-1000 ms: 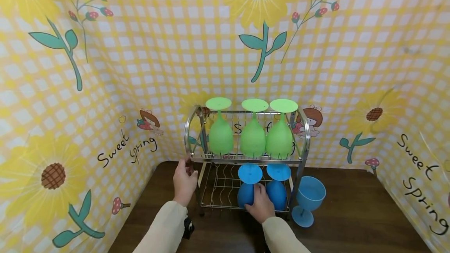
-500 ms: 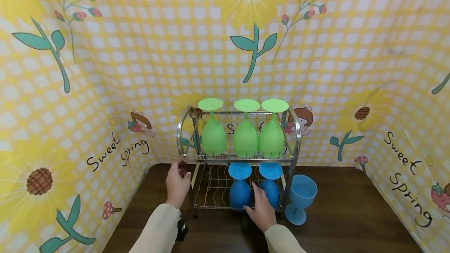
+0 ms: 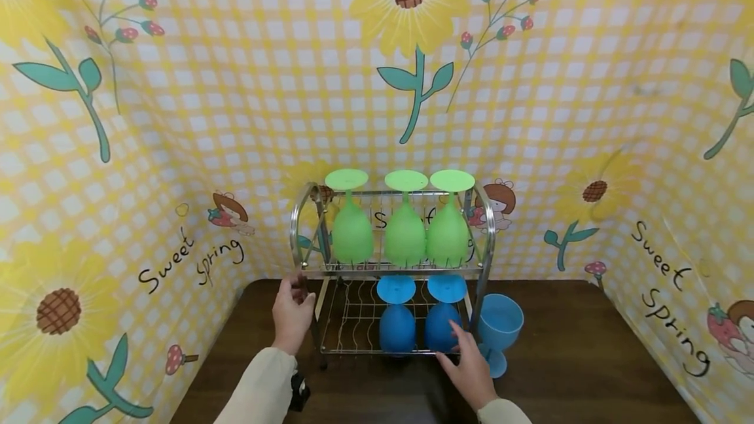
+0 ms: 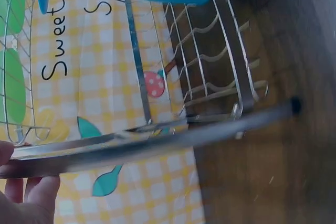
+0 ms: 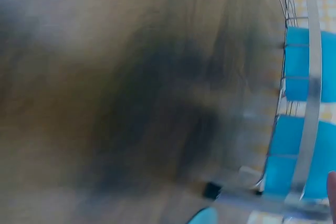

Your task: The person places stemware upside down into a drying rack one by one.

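A two-tier metal dish rack (image 3: pixel 391 271) stands on the table. On its upper shelf are three upside-down green goblets (image 3: pixel 405 234); two blue goblets (image 3: pixel 397 327) stand upside down below, toward the right. My left hand (image 3: pixel 292 315) grips the rack's left side post (image 4: pixel 105 153), thumb on one side and fingers on the other. My right hand (image 3: pixel 471 368), holding nothing, is in front of the right-hand lower blue goblet (image 3: pixel 442 326), fingers spread. Another blue goblet (image 3: pixel 501 322) stands upright on the table beside the rack's right side, its base partly behind my right hand.
The dark wooden table (image 3: pixel 565 345) reaches out on both sides of the rack. Behind and at the sides hangs a yellow checked cloth (image 3: pixel 330 97) with sunflowers. On the lower shelf, bare wavy wires (image 3: pixel 353 319) show left of the blue goblets.
My right hand has let go of the left lower blue goblet and moved right, past the second one toward the upright goblet. My left hand stays on the rack. The head view has shifted slightly.
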{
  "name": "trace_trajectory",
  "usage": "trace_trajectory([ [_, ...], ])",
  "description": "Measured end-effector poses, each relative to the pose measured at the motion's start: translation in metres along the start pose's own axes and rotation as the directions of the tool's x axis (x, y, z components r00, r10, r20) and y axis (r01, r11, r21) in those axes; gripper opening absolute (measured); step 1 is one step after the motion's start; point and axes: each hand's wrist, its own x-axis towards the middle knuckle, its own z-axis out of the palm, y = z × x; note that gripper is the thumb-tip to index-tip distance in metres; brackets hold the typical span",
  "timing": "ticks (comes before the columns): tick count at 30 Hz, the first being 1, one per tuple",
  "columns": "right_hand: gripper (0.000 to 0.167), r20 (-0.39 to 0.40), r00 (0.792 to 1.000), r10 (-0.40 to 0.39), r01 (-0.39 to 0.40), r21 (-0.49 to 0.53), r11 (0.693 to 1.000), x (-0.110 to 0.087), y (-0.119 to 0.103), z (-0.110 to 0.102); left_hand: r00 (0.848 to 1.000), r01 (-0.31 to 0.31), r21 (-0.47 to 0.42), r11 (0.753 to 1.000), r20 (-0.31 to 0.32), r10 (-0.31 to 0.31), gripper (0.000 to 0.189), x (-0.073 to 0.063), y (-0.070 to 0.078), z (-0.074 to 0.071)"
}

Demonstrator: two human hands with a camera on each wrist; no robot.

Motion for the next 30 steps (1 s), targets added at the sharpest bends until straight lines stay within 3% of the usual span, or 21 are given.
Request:
trace_trajectory([
  [3,0.058,-0.028,0.999,0.041,-0.041,0.007,0.999,-0.013,0.014,-0.009,0.999,-0.004,0.001,1.0,-0.049,0.004,0.035,-0.012,-0.008,0.003],
  [4,0.056,-0.057,0.998,0.035,-0.036,-0.002,0.999,-0.017,0.019,-0.011,0.998,-0.029,0.023,0.999,-0.056,0.03,0.039,-0.02,-0.011,0.005],
  [6,0.052,-0.152,0.988,-0.02,0.014,-0.039,0.999,-0.024,0.029,-0.015,0.988,-0.138,0.097,0.986,-0.061,0.144,0.046,-0.037,-0.017,0.01],
  [8,0.049,-0.27,0.957,-0.106,0.082,-0.1,0.992,-0.029,0.037,-0.018,0.952,-0.293,0.179,0.939,-0.037,0.304,0.053,-0.057,-0.023,0.018],
  [9,0.048,-0.324,0.935,-0.142,0.106,-0.126,0.986,-0.029,0.041,-0.02,0.921,-0.381,0.213,0.9,-0.004,0.391,0.054,-0.065,-0.024,0.023],
  [11,0.05,-0.4,0.903,-0.158,0.111,-0.14,0.984,-0.029,0.044,-0.023,0.825,-0.56,0.243,0.792,0.085,0.558,0.052,-0.078,-0.027,0.033],
  [13,0.056,-0.424,0.901,-0.089,0.057,-0.086,0.995,-0.028,0.045,-0.028,0.691,-0.722,0.223,0.655,0.196,0.695,0.046,-0.085,-0.03,0.043],
  [15,0.066,-0.411,0.91,0.05,-0.055,0.001,0.998,-0.027,0.045,-0.034,0.549,-0.835,0.163,0.526,0.316,0.773,0.04,-0.089,-0.031,0.054],
  [16,0.071,-0.395,0.91,0.124,-0.115,0.046,0.992,-0.026,0.045,-0.037,0.487,-0.87,0.123,0.478,0.37,0.791,0.038,-0.091,-0.031,0.061],
  [17,0.076,-0.383,0.904,0.19,-0.17,0.086,0.982,-0.025,0.045,-0.04,0.436,-0.893,0.087,0.442,0.415,0.798,0.037,-0.094,-0.03,0.067],
  [18,0.08,-0.365,0.9,0.239,-0.214,0.109,0.971,-0.023,0.046,-0.044,0.39,-0.909,0.051,0.413,0.453,0.802,0.036,-0.096,-0.029,0.074],
  [19,0.084,-0.349,0.896,0.277,-0.248,0.124,0.961,-0.022,0.048,-0.046,0.362,-0.916,0.027,0.4,0.483,0.797,0.036,-0.098,-0.027,0.08],
  [21,0.089,-0.323,0.893,0.314,-0.281,0.146,0.949,-0.018,0.052,-0.052,0.336,-0.922,0.012,0.388,0.525,0.782,0.035,-0.102,-0.021,0.094],
  [25,0.095,-0.25,0.916,0.315,-0.289,0.137,0.948,-0.014,0.066,-0.063,0.321,-0.922,0.013,0.388,0.588,0.742,0.035,-0.111,-0.007,0.119],
  [30,0.102,-0.095,0.943,0.32,-0.305,0.146,0.941,-0.008,0.08,-0.076,0.293,-0.922,0.014,0.387,0.678,0.674,0.039,-0.118,0.011,0.136],
])
